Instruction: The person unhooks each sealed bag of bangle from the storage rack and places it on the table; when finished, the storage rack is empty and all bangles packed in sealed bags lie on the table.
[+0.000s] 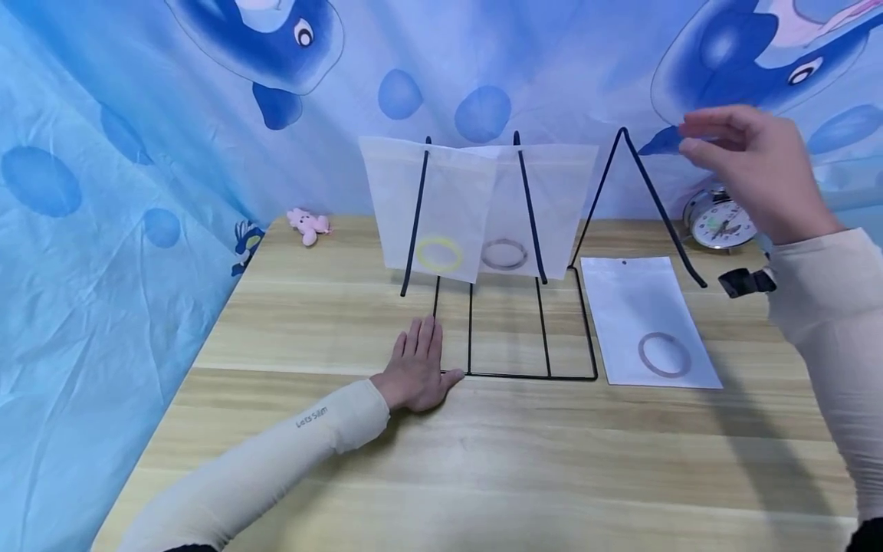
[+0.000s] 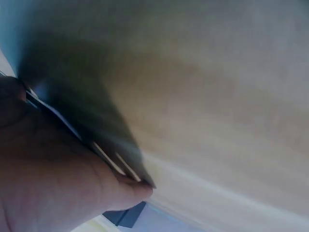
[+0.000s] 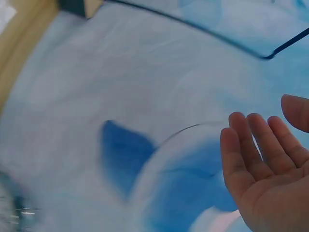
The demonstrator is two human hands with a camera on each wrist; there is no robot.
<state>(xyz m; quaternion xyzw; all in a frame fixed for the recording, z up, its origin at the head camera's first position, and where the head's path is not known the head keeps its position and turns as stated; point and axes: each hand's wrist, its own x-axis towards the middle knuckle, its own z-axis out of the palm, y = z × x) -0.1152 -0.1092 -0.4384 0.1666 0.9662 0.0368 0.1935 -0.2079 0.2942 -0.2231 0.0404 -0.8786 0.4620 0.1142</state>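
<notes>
A black wire rack (image 1: 531, 376) stands on the table with three angled prongs. Two translucent bags hang on it: the left bag (image 1: 393, 199) shows a yellow ring, the right bag (image 1: 562, 184) a brownish ring. No bag hangs from the right prong (image 1: 648, 184). The left hand (image 1: 417, 372) lies flat at the rack's front left base, fingers straight. In the left wrist view the left hand (image 2: 63, 179) is close to the tabletop. Raised right of the right prong, the right hand (image 1: 759, 169) is empty, its fingers relaxed; the right wrist view shows the hand (image 3: 270, 179) palm-up.
A white bag (image 1: 624, 307) with a pinkish ring lies flat on the table right of the rack. Behind it at the right stands a round clock (image 1: 720, 222). A pink toy (image 1: 308, 225) sits at the table's back left. A blue patterned curtain (image 1: 172, 138) hangs behind.
</notes>
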